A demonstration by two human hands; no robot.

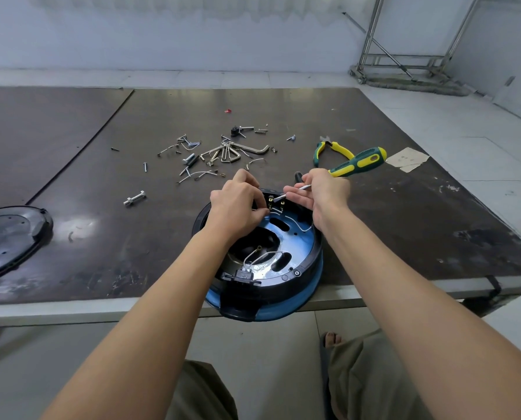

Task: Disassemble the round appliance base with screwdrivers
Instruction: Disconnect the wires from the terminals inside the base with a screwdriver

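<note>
the round appliance base (306, 253), blue and black, sits open side up at the near edge of the counter (404, 207), partly overhanging it. the left hand (238, 204) is curled at the far rim, fingertips pinching a white wire (301, 229) by the terminals. the right hand (322, 192) grips a green-and-yellow screwdriver (359, 162) by its shaft, tip at the terminals. pliers (333, 150) and loose screws and hex keys (222, 153) lie beyond.

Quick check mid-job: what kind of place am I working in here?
Probably a bare workshop or repair room: a scuffed dark worktable strewn with loose screws and hex keys, pliers alongside, and a metal rack on the tiled floor.
</note>
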